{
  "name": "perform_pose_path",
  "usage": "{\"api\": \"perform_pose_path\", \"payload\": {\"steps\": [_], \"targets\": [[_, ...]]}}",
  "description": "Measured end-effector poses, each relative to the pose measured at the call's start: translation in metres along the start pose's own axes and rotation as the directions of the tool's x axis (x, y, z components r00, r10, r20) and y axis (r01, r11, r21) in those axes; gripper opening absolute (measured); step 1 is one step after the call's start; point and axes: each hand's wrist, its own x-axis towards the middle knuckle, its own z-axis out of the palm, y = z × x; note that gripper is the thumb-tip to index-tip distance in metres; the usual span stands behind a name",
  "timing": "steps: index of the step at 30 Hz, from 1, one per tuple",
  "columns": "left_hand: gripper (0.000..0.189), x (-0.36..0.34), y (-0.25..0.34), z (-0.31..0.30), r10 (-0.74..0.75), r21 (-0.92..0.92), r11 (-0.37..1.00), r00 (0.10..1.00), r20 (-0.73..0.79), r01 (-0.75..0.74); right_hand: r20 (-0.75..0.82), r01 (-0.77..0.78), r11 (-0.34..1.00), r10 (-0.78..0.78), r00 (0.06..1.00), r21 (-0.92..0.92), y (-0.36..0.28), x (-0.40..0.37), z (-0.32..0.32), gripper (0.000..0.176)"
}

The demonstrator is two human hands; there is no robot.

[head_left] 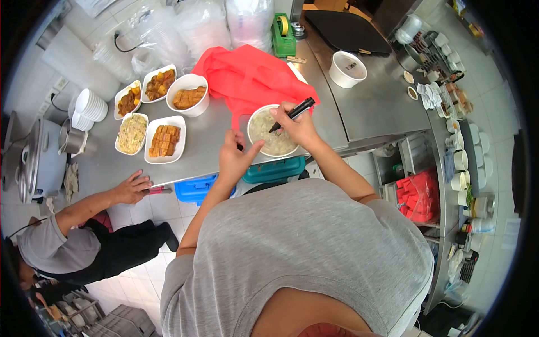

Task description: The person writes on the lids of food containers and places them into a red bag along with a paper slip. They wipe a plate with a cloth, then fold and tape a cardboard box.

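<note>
My right hand grips a black marker pen, its tip down at the top of a round white bowl. A clear lid seems to cover the bowl, with pale food showing through and a few dark marks on it. Against the bowl's left side rests my left hand, thumb along the rim. Its fingers are curled around a small black piece that looks like the marker's cap. Just behind the bowl lies a crumpled red bag.
Left of the bag stand a white bowl of fried cutlet and several square food dishes. A lidded white tub is at the right, a green tape dispenser at the back. A co-worker's hand touches the counter edge.
</note>
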Motion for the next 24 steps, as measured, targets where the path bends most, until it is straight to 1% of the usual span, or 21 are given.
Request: {"api": "perform_pose_path", "payload": {"steps": [1, 2, 5, 6, 8, 10, 13, 16, 19, 22, 24], "targets": [[0.043, 0.0, 0.008, 0.0, 0.063, -0.003, 0.998, 0.998, -0.02, -0.063, 0.026, -0.002, 1.0, 0.001, 1.0, 0.03, -0.006, -0.001, 0.005, 0.027], [0.044, 0.0, 0.013, 0.002, 0.126, -0.005, 0.992, 0.991, -0.04, -0.126, 0.024, 0.033, 0.999, -0.033, 0.999, 0.003, -0.012, -0.002, 0.013, 0.029], [0.043, 0.003, 0.013, 0.005, 0.166, -0.029, 0.986, 0.986, -0.02, -0.166, 0.015, 0.129, 0.978, -0.129, 0.992, -0.166, -0.006, 0.003, 0.016, 0.031], [0.043, 0.003, 0.013, 0.004, 0.147, -0.024, 0.989, 0.989, -0.002, -0.147, -0.018, 0.117, 0.99, -0.119, 0.993, -0.083, -0.002, 0.008, 0.011, 0.032], [0.043, 0.003, 0.013, 0.003, 0.108, -0.015, 0.994, 0.994, 0.033, -0.108, -0.004, 0.112, 0.978, -0.114, 0.993, -0.174, 0.015, 0.014, -0.002, 0.031], [0.042, 0.002, 0.004, 0.004, 0.11, -0.02, 0.994, 0.993, 0.039, -0.109, 0.009, 0.096, 0.961, -0.097, 0.995, -0.259, 0.021, 0.012, -0.004, 0.031], [0.04, 0.0, 0.002, 0.004, 0.103, -0.029, 0.994, 0.994, 0.049, -0.101, 0.013, 0.086, 0.961, -0.085, 0.996, -0.263, 0.021, 0.008, -0.005, 0.031], [0.04, -0.002, 0.008, 0.004, 0.099, -0.045, 0.994, 0.994, 0.05, -0.097, 0.058, 0.063, 0.959, -0.049, 0.997, -0.277, 0.02, 0.008, -0.003, 0.03], [0.04, -0.002, 0.006, 0.004, 0.105, -0.054, 0.993, 0.993, 0.05, -0.102, 0.03, 0.094, 0.917, -0.089, 0.996, -0.388, 0.036, 0.01, -0.007, 0.029], [0.039, -0.002, 0.001, 0.006, 0.115, -0.076, 0.991, 0.993, 0.021, -0.113, -0.03, 0.126, 0.936, -0.143, 0.989, -0.329, 0.039, 0.013, -0.01, 0.029], [0.038, -0.004, 0.0, 0.005, 0.11, -0.085, 0.99, 0.994, 0.008, -0.109, -0.001, 0.099, 0.909, -0.109, 0.994, -0.404, 0.033, 0.011, -0.01, 0.025]]}}
